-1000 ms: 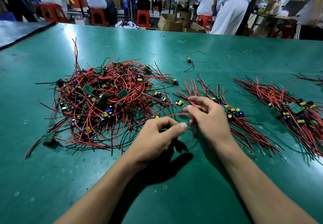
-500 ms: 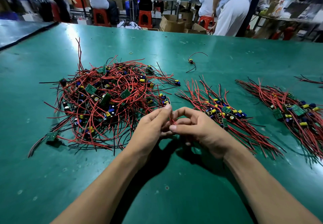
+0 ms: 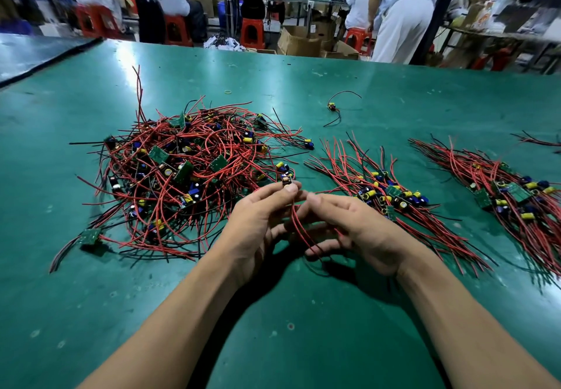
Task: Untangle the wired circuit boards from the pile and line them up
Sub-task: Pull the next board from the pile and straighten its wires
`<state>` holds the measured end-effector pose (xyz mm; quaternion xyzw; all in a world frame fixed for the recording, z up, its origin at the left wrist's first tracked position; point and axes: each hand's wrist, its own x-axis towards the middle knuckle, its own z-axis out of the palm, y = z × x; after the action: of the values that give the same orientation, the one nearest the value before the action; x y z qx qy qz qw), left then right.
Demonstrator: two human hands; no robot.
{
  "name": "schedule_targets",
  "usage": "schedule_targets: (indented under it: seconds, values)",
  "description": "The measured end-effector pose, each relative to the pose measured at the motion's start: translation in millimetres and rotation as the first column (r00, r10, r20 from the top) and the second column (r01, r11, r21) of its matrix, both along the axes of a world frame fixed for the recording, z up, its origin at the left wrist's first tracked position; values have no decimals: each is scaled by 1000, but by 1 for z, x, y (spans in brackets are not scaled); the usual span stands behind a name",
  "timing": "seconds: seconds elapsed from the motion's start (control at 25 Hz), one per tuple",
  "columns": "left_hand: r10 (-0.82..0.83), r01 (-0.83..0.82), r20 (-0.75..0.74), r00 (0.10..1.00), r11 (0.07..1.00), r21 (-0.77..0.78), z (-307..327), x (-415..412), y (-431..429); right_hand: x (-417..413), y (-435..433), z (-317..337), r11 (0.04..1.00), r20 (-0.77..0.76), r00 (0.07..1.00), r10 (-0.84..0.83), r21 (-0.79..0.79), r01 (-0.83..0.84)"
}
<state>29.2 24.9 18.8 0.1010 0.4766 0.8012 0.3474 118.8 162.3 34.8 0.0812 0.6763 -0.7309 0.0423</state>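
Note:
A tangled pile [image 3: 194, 176] of small green circuit boards with red and black wires lies on the green table [image 3: 303, 343], left of centre. My left hand [image 3: 258, 224] pinches one wired circuit board [image 3: 287, 180] at its fingertips, just above the table beside the pile. Its red wires [image 3: 300, 231] hang down between my hands. My right hand [image 3: 361, 231] holds those wires with curled fingers. A lined-up row of boards [image 3: 391, 194] lies just right of my hands, and a second row [image 3: 516, 194] lies farther right.
A single wired board [image 3: 332, 106] lies alone behind the rows. A small yellow ring [image 3: 228, 92] sits on the table farther back. More wires [image 3: 543, 143] show at the right edge. Beyond the table's far edge are people, red stools and cardboard boxes [image 3: 300, 42].
My hands came together from the edge of the pile and lifted one board out. The left hand now pinches the board and the right has slid down along its wires.

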Motion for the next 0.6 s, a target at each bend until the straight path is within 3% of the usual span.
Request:
schedule_targets:
  seconds: [0.12, 0.24, 0.28, 0.36, 0.44, 0.52, 0.6]
  values:
    - [-70, 66, 47, 996, 995, 77, 4, -1, -8, -7, 2, -4, 975, -4, 975, -220, 3, 220]
    - [-115, 105, 91, 989, 988, 117, 12, -3, -14, -13, 4, -17, 958, -58, 960, -274, 64, 278]
    - [-114, 114, 29, 993, 993, 6, 14, -2, -11, -14, 4, -21, 960, -79, 962, -261, 86, 267]
    - [-103, 37, -234, 967, 961, -273, 15, 1, -2, -14, 5, -25, 957, -117, 967, -225, 158, 242]
    - [-83, -64, -499, 863, 960, -271, 6, 10, 1, -15, 6, -26, 911, -161, 958, -235, 306, 275]
    - [-135, -143, -715, 686, 939, -314, -2, 14, -2, -16, 7, -24, 780, -284, 899, -334, 452, 433]
    - [-225, -227, -828, 514, 895, -384, -8, 15, -2, -15, 7, -20, 721, -399, 812, -426, 392, 572]
